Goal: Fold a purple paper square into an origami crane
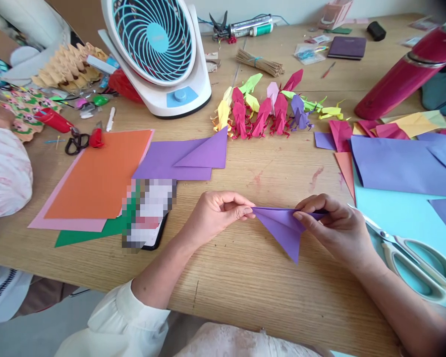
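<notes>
From my distant seat, I saw a broad wood-grain table filling most of the frame. A white electric fan with a pale blue grille stood on it, left of centre at the top. A light-blue paper sheet spread from the right edge, with a blue-violet paper sheet across its upper part. A tall crimson cylindrical bottle stood at the upper right, slanted in my view. At left, a rectangular orange paper sheet overlay a pink paper sheet and a green paper sheet. Pale-handled metal scissors lay at lower right, beside the right hand.

That hand pinched the top edge of a small, pointed, folded purple paper piece near its right end, fingers curled. The left hand, near the middle of the frame, gripped its left corner between thumb and fingers. The paper spanned the gap between them, right of and below centre, one point aimed at the bottom of the frame; I could not tell whether that tip touched the table.

I judged that a folding step was in hand. The next move, I thought, called for matching the layers along that top edge, then pressing a firm crease without tugging the thin corner askew
</notes>
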A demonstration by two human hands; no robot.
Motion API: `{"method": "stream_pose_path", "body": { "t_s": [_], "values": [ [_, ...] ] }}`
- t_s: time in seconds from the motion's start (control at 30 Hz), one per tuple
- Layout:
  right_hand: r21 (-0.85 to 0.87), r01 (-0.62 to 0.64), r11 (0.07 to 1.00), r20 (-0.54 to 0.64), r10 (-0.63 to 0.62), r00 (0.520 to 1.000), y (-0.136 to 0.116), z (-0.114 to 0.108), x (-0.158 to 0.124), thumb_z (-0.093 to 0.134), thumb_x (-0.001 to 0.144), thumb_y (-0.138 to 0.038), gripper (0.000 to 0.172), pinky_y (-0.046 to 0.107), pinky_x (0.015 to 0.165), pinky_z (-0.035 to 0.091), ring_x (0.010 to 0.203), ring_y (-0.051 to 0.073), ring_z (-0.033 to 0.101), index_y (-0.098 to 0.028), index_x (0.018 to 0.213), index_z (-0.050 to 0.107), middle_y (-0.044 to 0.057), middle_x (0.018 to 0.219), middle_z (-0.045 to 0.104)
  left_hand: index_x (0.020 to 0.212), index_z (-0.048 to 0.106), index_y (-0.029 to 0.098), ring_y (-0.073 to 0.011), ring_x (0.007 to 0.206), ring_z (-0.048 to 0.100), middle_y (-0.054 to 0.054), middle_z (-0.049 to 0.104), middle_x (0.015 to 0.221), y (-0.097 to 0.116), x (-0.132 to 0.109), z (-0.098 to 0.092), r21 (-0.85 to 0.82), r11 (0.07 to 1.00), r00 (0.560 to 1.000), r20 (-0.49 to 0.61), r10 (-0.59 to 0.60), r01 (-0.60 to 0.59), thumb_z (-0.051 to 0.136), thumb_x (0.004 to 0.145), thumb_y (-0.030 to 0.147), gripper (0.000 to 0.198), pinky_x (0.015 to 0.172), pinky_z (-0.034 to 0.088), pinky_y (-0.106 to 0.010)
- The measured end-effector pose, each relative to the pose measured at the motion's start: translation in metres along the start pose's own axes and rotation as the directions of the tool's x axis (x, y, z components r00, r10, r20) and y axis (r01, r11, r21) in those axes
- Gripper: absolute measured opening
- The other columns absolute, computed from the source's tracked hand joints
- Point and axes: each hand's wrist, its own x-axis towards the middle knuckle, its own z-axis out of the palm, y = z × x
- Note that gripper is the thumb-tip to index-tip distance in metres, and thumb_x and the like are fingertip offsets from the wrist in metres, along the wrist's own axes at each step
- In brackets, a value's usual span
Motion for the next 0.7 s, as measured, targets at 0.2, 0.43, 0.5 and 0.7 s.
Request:
{"method": "stream_pose_path", "body": {
  "t_s": [0.2,0.43,0.5,0.7],
  "values": [
    [-0.05,0.095,0.994,0.005,-0.095,0.995,-0.001,0.0002,-0.0006,0.074,0.086,-0.03,0.013,0.028,0.063,0.049,0.074,0.015,0.063,-0.026,0.081,0.062,-0.001,0.085,0.07,0.083,0.074,0.013,-0.0145,0.076,0.077,-0.002,0.077,0.079,0.0009,-0.0013,0.0041,0.106,0.994,0.998,-0.058,0.014,-0.008,0.075,0.082,0.021,0.008,0.072,0.062,-0.021],
    [-0.064,0.164,0.984,0.044,-0.162,0.986,-0.0032,-0.0033,-0.0004,0.074,0.085,-0.03,0.013,0.03,0.063,0.05,0.073,0.017,0.065,-0.026,0.08,0.063,0.0,0.085,0.072,0.082,0.071,0.013,-0.0141,0.076,0.076,-0.002,0.075,0.076,-0.0002,0.0015,0.0,0.076,0.994,0.996,0.026,-0.084,0.081,0.073,0.085,0.023,0.011,0.07,0.062,-0.021],
    [-0.072,0.174,0.982,0.045,-0.171,0.984,-0.0037,-0.0042,-0.0004,0.074,0.085,-0.029,0.013,0.03,0.063,0.05,0.072,0.016,0.065,-0.026,0.081,0.062,0.0,0.086,0.072,0.082,0.07,0.013,-0.014,0.075,0.076,-0.001,0.074,0.075,-0.0007,0.0013,-0.0009,0.071,0.994,0.995,0.044,-0.085,0.081,0.073,0.085,0.024,0.012,0.069,0.062,-0.021],
    [-0.061,0.179,0.982,0.052,-0.176,0.983,-0.0035,-0.0053,-0.0005,0.074,0.086,-0.026,0.013,0.03,0.066,0.05,0.075,0.016,0.065,-0.026,0.082,0.061,-0.001,0.086,0.071,0.095,0.069,0.015,-0.0134,0.072,0.076,0.001,0.072,0.078,-0.0002,-0.0013,0.0006,0.129,0.992,1.0,0.027,0.002,-0.006,0.07,0.087,0.021,0.01,0.068,0.062,-0.02]
  ]
}}
